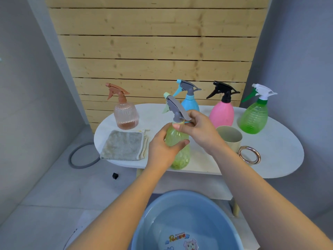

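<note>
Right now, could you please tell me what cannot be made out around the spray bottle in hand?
Head view: the fingers of the right hand cover the neck of the yellow-green spray bottle, so how tight its cap sits is unclear.
Head view: the left hand hides the bottle's left side.
Head view: the blue basin is cut off by the bottom edge.
Head view: the right forearm hides the beige cup at its base.
</note>
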Demonstrator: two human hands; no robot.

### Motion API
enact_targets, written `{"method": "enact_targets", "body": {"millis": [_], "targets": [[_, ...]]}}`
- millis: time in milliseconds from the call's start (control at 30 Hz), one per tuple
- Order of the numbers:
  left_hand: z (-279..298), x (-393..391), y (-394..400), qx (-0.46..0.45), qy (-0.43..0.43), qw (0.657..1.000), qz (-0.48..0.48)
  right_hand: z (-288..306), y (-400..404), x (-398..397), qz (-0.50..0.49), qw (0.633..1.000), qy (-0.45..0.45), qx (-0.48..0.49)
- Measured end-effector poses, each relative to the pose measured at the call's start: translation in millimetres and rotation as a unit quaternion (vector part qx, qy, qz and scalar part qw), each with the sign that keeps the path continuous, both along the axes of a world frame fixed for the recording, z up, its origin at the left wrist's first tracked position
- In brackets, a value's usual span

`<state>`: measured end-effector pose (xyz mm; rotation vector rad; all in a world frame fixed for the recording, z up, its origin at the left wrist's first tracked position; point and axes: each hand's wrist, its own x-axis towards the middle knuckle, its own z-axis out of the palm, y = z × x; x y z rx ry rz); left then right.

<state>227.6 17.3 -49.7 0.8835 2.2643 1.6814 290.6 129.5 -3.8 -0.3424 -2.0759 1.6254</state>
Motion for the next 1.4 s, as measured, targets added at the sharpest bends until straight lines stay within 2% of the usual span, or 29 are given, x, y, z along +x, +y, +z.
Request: {"method": "enact_targets", "body": {"millis": [100,367,467,533,600,700,833,967,1133,1233,1400], "targets": [[3,-4,-1,-0.017,-0.013,1.000,-0.021,6,5,1,0.090,0.995,-0.032,-0.010],[5,7,5,-0.021,0.025,0.999,0.035,1,-6,-5,-0.037,0.999,0.005,0.015],[5,9,5,-0.007,0.017,0.999,0.040,2,-7,-4,-0.044,0.999,0.010,0.018],[5,6,4,-0.004,0.003,1.000,0.020,0,-5,0,-0.006,1.000,0.002,-0.011],[9,1,3,-0.040,-0.017,0.998,-0.035,-4,1,6,0.018,1.000,-0.023,0.007],[6,-5,-2,-0.094,-0.034,0.992,-0.080,-18,7,13,-0.002,0.998,-0.060,0.001],[3,-10,5,-0.067,-0.024,0.997,-0.015,-35,13,19,-0.081,0.987,-0.113,-0.081],[18,-34,16,-0.041,0.007,0.997,0.069,-41,11,-3,-0.053,0.976,-0.161,-0.135],[33,-87,40,-0.040,0.065,0.989,0.127,-43,19,-56,-0.014,0.971,-0.122,-0.203],[31,-116,59,-0.055,0.058,0.986,0.146,-44,30,-88,-0.011,0.964,-0.113,-0.241],[13,-147,77,-0.065,0.065,0.983,0.162,-57,38,-122,-0.033,0.965,-0.131,-0.223]]}}
